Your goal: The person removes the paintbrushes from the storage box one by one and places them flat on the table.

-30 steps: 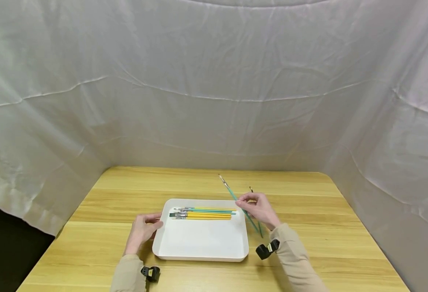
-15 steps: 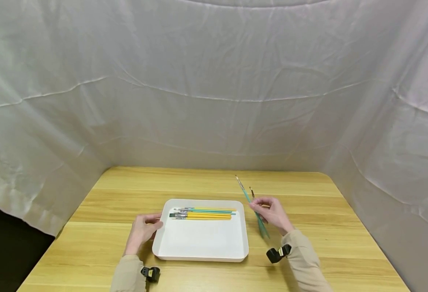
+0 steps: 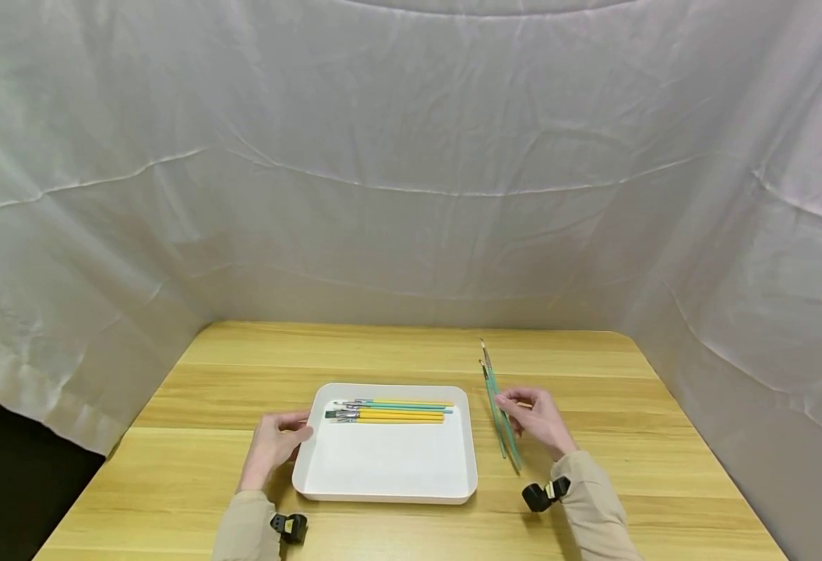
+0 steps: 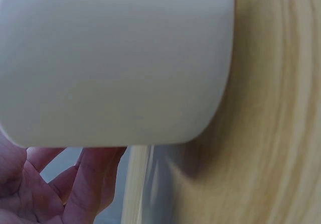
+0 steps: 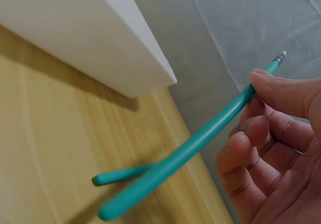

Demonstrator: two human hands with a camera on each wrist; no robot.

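Observation:
My right hand [image 3: 535, 419] pinches a teal-handled paintbrush [image 5: 175, 158] between thumb and fingers, bristles pointing away toward the back. A second teal paintbrush [image 3: 493, 411] lies on the table just left of it, at nearly the same angle; its handle end [image 5: 120, 176] shows behind the held one in the right wrist view. My left hand [image 3: 273, 444] grips the left side of a white tray [image 3: 389, 471], thumb at the rim. Several yellow and teal paintbrushes [image 3: 403, 416] lie side by side along the tray's far part, bristles to the left.
The wooden table [image 3: 635, 436] carries everything, with the tray near its front middle. A grey cloth [image 3: 411, 234] hangs around the back and sides. Each sleeve wears a black wrist camera, one on the left [image 3: 290, 527] and one on the right [image 3: 546, 494].
My right hand has moved right and nearer with the teal paintbrush, turning it from a slant across the other brush to lie beside it. My left hand and the tray have stayed put.

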